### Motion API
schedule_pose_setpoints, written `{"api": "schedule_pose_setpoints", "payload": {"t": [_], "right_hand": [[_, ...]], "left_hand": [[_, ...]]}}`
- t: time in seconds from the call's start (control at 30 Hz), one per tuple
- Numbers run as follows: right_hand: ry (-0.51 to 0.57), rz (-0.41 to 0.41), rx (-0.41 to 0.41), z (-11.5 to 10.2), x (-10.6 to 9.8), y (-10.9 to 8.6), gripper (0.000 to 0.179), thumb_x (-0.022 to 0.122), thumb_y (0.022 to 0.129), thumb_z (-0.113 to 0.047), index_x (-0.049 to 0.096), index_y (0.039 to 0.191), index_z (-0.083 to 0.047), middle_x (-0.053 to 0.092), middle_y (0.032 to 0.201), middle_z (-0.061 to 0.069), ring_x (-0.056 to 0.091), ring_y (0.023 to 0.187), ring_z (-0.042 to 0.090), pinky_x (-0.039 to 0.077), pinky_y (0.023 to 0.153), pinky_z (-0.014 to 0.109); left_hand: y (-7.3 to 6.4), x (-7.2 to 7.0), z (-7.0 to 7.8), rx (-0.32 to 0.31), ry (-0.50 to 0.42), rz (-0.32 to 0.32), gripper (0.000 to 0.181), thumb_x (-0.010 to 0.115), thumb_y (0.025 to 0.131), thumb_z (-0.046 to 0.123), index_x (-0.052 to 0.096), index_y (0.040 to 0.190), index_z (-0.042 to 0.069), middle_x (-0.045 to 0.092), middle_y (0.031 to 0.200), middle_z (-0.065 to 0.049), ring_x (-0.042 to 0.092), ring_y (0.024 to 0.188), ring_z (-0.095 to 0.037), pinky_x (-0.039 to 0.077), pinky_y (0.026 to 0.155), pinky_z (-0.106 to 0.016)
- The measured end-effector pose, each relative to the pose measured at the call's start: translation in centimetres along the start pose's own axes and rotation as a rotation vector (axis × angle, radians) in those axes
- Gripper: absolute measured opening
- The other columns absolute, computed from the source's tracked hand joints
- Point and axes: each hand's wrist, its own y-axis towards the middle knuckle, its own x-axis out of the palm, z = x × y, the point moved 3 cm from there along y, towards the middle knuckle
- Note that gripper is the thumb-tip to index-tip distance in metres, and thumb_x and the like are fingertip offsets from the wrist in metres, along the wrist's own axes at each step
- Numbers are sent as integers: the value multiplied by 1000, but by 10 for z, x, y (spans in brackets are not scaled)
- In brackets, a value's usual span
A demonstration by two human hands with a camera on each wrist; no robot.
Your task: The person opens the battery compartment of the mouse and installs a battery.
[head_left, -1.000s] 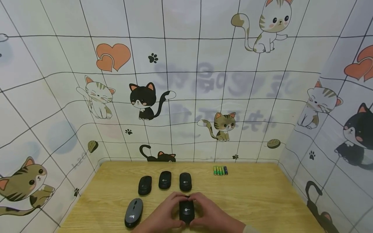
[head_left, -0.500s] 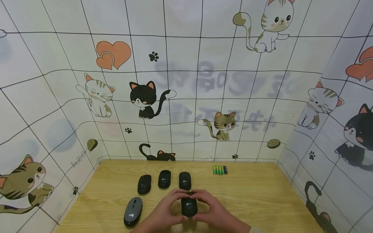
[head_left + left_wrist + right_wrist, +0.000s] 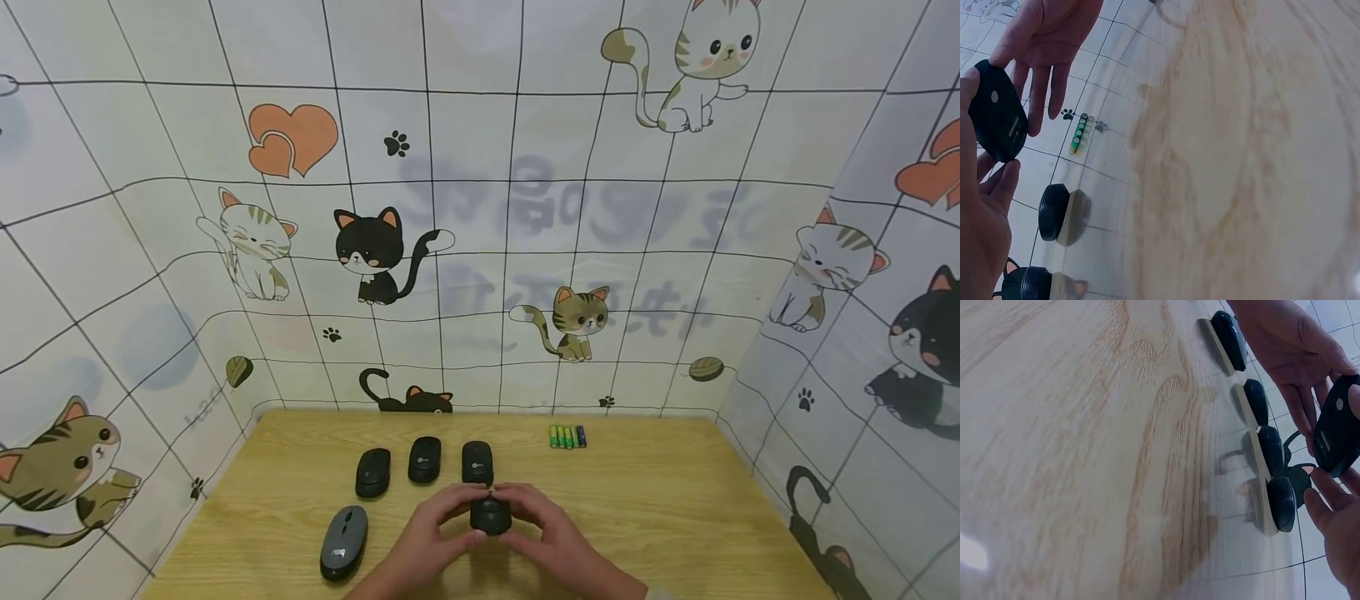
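Left hand [image 3: 431,533] and right hand [image 3: 552,533] were clamped on a black computer mouse [image 3: 491,518] above the wooden tabletop [image 3: 675,508]. If the pinch slipped, it could have been dropped there.

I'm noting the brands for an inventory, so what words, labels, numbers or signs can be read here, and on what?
"bow": gray mouse, though small, so a tentative reading.
Held black mouse: pale marks on its underside, too blurred to read.
Other black mice: pale logos on at least two, too small to read.
Batteries: no readable text.
Wall covering: faint, seemingly mirrored writing, unreadable.
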Motion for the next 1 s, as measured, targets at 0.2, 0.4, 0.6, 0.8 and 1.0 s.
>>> {"api": "schedule_pose_setpoints", "payload": {"t": [0.2,0.4,0.6,0.8,1.0], "right_hand": [[-34,17,-16,-1,0,0,45,67,113,-20,57,156,-19,60,153,8,67,133,21,59,106,49],[-48,11,56,-3,1,1,38,56,118,-24,55,156,-23,63,147,6,71,120,21,59,100,34],[55,-46,143,-4,3,2,36,48,121,-27,53,156,-18,70,136,13,75,110,17,66,86,37],[69,-27,180,-2,5,0,36,48,121,-27,54,155,-16,68,145,15,75,114,13,64,83,30],[84,25,209,-2,5,0,33,48,121,-28,58,150,-15,66,147,15,76,112,15,61,88,28]], "left_hand": [[2,4,-3,-17,-13,5,45,73,109,23,63,153,25,62,154,-1,59,143,-21,52,117,-36],[4,8,-4,4,125,13,42,63,114,33,61,156,28,66,148,1,67,133,-17,61,104,-34],[5,11,-2,-7,128,-10,43,60,115,36,61,156,24,71,133,-2,73,105,-10,66,78,-30],[4,15,-1,-63,-14,-37,42,62,115,26,60,157,25,70,123,-6,75,87,-10,66,67,-31],[3,17,0,-117,-124,-30,40,64,115,21,62,154,25,69,125,-8,78,88,-15,67,73,-32]]}}
